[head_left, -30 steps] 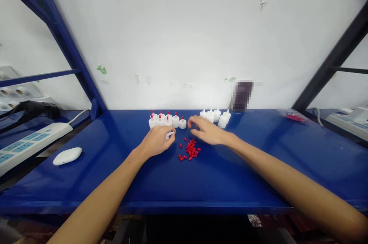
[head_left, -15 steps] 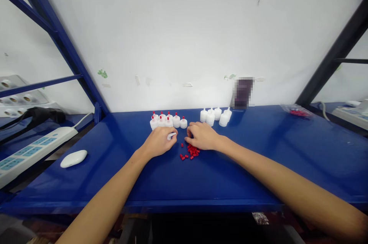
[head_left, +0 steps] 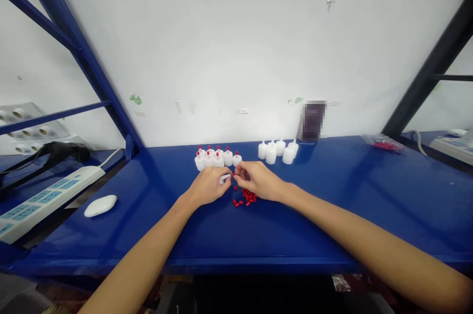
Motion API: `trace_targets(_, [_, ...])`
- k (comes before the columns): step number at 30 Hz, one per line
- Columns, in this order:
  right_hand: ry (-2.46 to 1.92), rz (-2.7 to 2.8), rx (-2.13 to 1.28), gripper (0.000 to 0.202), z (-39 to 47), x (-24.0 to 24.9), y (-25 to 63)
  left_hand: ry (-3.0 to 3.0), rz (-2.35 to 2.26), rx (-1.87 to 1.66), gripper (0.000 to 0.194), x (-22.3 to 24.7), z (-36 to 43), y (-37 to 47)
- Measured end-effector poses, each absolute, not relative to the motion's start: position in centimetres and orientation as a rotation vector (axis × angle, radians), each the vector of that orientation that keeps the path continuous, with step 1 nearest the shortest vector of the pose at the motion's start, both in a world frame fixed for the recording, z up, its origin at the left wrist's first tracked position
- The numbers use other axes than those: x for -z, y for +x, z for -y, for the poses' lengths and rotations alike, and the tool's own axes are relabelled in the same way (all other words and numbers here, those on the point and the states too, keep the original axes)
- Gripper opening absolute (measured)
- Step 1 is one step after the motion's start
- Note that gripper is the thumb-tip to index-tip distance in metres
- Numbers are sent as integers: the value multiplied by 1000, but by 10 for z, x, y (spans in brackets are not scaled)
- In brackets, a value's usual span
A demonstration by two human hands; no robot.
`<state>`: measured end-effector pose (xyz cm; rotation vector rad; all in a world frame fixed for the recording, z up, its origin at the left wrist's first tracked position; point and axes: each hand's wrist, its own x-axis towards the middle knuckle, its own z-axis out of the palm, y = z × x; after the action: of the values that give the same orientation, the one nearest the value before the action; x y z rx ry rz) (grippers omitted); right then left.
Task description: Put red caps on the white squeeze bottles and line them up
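Tilted in my left hand [head_left: 210, 186] is a small white bottle [head_left: 224, 178], its nozzle pointing right and its body mostly hidden by my fingers. My right hand [head_left: 260, 179] pinches a red cap [head_left: 233, 175] close to the nozzle's tip. Below my right hand lies a loose pile of red caps [head_left: 250, 196], with a few strays to its left. Several white bottles with red tips [head_left: 218, 158] stand behind my left hand. Several white bottles with bare nozzles [head_left: 271, 153] stand behind my right hand.
On the blue table [head_left: 314, 235], a white rounded case [head_left: 101, 205] lies at left beside a power strip [head_left: 51, 200]. A pixelated dark object [head_left: 312, 122] leans on the wall. A clear bag with red pieces [head_left: 384, 144] lies at the back right.
My right hand has come left from over the cap pile and now pinches a red cap by the nozzle. My left hand still holds the bottle. The view has shifted slightly.
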<state>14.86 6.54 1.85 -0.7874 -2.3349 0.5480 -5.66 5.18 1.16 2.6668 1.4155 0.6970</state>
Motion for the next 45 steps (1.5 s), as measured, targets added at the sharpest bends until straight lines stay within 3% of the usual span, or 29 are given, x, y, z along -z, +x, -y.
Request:
trace_targets(13, [-687,2345,-350,9,-58,-19,146,2664,-1344,-763,12,-15,-45,-53])
trace_targets(20, [-744,2313,-457,19,-60,-20,149,2662,-1285,-803,13,-16,-42,-53])
trace_targets(24, [-746,2273,-587,27,-62,-22,153,2682,-1332,-777,29,-18,-43,-55])
trace_targets(28, [-739,2255,-505,29,-62,-23,158,2704,-1402,-840,46,-20,-45,-55])
trace_targets(40, [-767,2332,-422,20,-61,-19,162,2685,-1669,-987,41,-23,-40,-54])
trace_targets(45, [-750,2344,-401,20,-60,-19,163,2742,-1633,-1003,26,-22,-37,-49])
